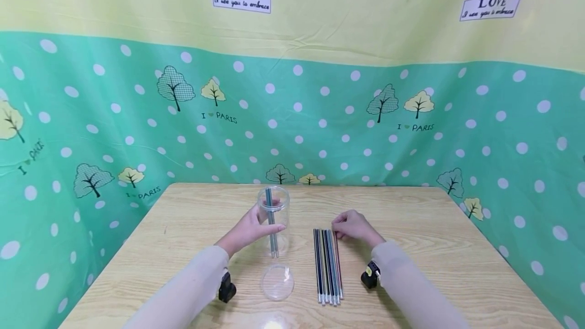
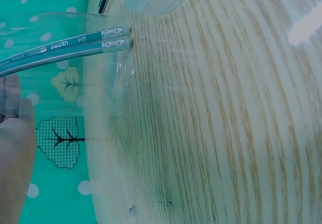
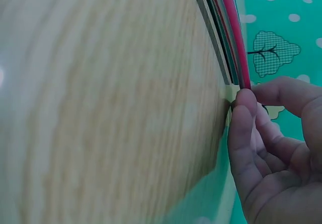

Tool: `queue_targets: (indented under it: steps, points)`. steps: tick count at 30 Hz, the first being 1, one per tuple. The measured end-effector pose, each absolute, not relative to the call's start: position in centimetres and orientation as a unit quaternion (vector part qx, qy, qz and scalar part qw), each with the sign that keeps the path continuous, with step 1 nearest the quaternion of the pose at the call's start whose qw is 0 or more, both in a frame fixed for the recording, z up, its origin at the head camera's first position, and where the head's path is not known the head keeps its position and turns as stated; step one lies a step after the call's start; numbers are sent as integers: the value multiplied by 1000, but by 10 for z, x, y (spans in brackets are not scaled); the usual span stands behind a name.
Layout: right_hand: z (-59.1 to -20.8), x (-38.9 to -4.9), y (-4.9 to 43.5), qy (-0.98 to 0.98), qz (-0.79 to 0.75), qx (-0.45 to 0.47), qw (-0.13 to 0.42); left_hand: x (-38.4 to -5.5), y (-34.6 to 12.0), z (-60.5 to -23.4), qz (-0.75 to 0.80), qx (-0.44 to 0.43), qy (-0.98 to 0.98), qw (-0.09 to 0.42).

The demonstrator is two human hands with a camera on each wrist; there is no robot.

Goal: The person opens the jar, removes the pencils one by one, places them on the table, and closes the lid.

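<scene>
A clear round jar [image 1: 282,220] stands upright with its mouth uncovered, and my left hand [image 1: 249,228] grips it from the left side. Inside the jar lean two green pencils [image 2: 60,49], their metal eraser ends down at the base. To the right, several pencils [image 1: 324,268] lie side by side in a row on the table, eraser ends toward me. My right hand [image 1: 354,226] is at the far end of that row. Between thumb and fingertips it pinches the tip of a red pencil [image 3: 234,30] at the row's right edge.
A clear round lid [image 1: 277,282] lies flat in front of the jar, left of the pencil row. The wooden table [image 1: 196,207] ends at a green and yellow patterned curtain [image 1: 297,100]. A black wrist camera [image 1: 370,274] sits under the right sleeve.
</scene>
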State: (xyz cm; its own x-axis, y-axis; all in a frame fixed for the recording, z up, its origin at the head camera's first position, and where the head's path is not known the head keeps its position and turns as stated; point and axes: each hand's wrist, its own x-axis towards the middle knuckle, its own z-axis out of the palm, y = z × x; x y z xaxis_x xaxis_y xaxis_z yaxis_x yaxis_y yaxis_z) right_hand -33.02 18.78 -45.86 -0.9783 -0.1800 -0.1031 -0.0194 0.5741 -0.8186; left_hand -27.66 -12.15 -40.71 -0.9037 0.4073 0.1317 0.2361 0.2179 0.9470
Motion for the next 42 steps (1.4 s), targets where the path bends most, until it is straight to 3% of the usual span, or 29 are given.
queue_targets:
  steps: [24,42]
  points:
    - [-454,-325,185,879,-460,-81,98,-278,-121,-408,594,199,777,65]
    - [-397,-322,169,893,-426,-131,62,-279,-121,-410,600,216,768,66]
